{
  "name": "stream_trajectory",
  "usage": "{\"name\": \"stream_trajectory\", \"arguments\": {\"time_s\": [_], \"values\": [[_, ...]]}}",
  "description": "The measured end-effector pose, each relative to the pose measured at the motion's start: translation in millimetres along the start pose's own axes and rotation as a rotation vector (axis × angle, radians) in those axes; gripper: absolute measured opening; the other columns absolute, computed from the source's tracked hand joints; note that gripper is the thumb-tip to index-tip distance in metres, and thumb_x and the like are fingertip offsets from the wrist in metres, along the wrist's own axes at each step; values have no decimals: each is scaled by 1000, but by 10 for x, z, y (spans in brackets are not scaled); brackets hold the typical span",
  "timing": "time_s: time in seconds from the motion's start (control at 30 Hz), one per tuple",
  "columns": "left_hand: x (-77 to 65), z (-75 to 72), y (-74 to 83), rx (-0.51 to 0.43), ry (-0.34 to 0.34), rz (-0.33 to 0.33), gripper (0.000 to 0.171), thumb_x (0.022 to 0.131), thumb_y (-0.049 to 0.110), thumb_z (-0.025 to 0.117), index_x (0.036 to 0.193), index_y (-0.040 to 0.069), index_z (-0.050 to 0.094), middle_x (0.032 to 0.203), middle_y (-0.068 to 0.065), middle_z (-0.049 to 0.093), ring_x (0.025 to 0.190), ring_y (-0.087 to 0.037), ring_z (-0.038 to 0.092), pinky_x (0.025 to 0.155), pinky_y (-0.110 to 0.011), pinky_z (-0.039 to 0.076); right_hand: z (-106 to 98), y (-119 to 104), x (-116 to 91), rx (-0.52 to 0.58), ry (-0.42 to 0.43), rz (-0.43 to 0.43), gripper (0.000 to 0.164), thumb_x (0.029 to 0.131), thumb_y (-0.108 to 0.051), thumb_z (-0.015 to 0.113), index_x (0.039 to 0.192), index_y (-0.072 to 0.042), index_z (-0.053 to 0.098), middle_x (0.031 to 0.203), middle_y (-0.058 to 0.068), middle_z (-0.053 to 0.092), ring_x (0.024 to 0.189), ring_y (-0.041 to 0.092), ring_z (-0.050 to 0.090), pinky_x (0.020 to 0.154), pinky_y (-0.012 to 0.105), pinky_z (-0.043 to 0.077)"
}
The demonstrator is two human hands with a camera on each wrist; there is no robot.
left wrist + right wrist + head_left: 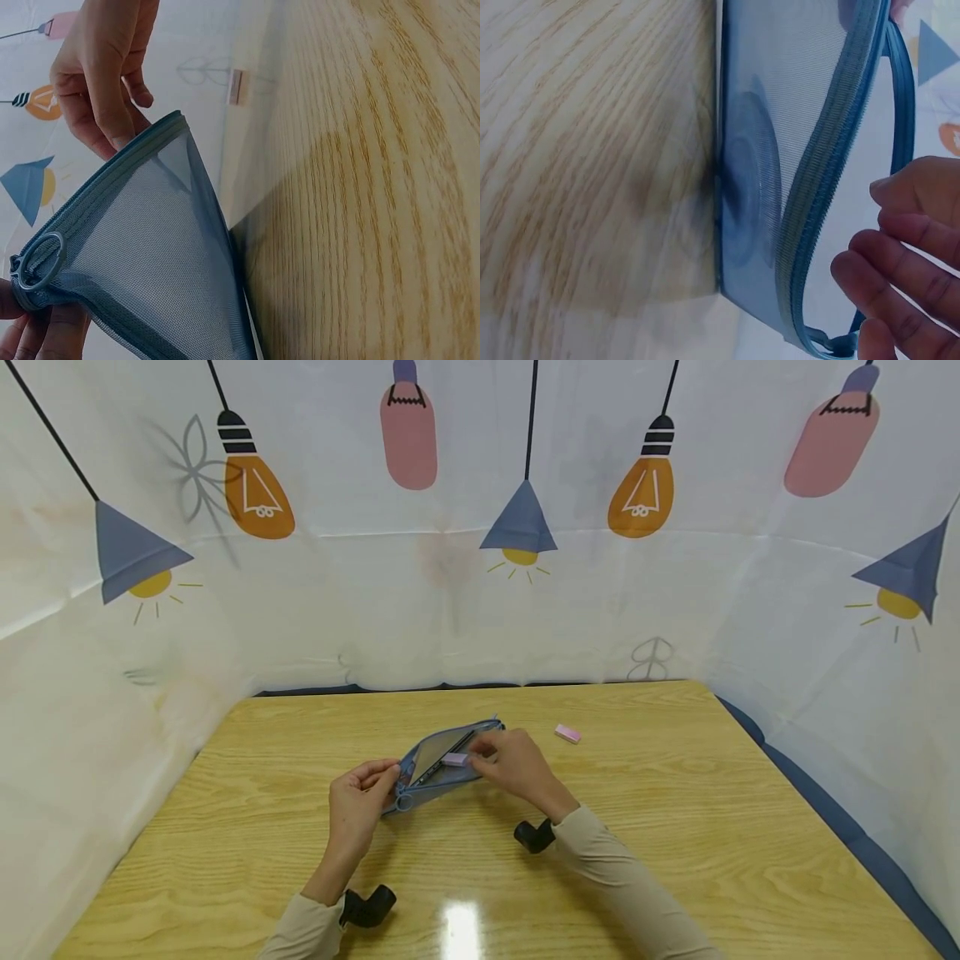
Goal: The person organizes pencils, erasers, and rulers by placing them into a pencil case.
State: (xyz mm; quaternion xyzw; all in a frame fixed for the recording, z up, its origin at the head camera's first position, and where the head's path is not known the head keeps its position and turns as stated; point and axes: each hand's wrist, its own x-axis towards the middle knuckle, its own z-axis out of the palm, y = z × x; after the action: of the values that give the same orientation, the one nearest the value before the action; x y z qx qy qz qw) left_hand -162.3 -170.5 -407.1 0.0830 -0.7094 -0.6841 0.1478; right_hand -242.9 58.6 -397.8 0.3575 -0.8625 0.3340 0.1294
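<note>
A blue mesh zipper pouch (442, 789) stands on the table with its zipped mouth spread wide. My left hand (358, 802) pinches its near-left end, close to the round zipper pull (43, 261). My right hand (517, 768) is over the far-right part of the mouth, its fingers (892, 277) loosely bent with nothing between them. Just left of those fingertips, a small lilac block (454, 760) like an eraser lies inside the pouch, beside a dark, slim, pen-like thing (429, 772). A round shape (750, 180) shows through the mesh in the right wrist view.
On the wooden table (637, 827), a small pink block (567, 733) like an eraser lies beyond my right hand. A white curtain (450, 610) printed with lamps hangs behind the table and along its sides. Black wrist mounts (369, 907) stick out by both cuffs.
</note>
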Motion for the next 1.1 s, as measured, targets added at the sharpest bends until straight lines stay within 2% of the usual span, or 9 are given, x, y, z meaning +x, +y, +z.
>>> {"name": "stream_trajectory", "arguments": {"time_s": [0.23, 0.4, 0.5, 0.77, 1.1], "values": [[2, 6, -3, -4, 0, -1, 20, 93, 9, 68, 105, -6, 71, 87, -13, 72, 69, -11, 67, 60, -24, 56, -69, -12, -9, -33, -39, -33, 12, 87, -11, 72, 97, -6, 74, 91, 3, 72, 81, 18, 67, 68, 32, 54], [3, 9, -4, 4, 2, 1, 20, 93, 9, 68, 105, -6, 71, 88, -12, 72, 70, -11, 67, 61, -24, 56, -116, -28, -10, -67, -71, -81, 16, 88, -12, 71, 102, -4, 73, 95, 8, 71, 86, 24, 67, 72, 36, 54], [1, 9, -7, 4, 0, -1, 20, 93, 9, 68, 105, -6, 71, 88, -12, 72, 70, -11, 67, 61, -24, 56, -141, -41, -13, -94, -80, -116, 18, 87, -11, 72, 103, -3, 72, 97, 9, 71, 87, 23, 66, 74, 37, 54], [1, 3, -20, 5, -1, -2, 20, 93, 10, 68, 105, -6, 71, 88, -12, 72, 70, -11, 67, 60, -24, 56, -177, -39, -2, -200, -51, -226, 21, 84, -12, 76, 103, -6, 72, 98, 6, 70, 86, 18, 66, 74, 36, 54], [0, 9, -16, 10, 7, -5, 20, 93, 9, 68, 105, -6, 71, 87, -12, 71, 70, -12, 67, 60, -24, 56, -291, -7, 14, -285, 7, -273, 24, 81, -15, 79, 103, -10, 69, 96, 1, 66, 84, 16, 62, 68, 34, 52]]}}
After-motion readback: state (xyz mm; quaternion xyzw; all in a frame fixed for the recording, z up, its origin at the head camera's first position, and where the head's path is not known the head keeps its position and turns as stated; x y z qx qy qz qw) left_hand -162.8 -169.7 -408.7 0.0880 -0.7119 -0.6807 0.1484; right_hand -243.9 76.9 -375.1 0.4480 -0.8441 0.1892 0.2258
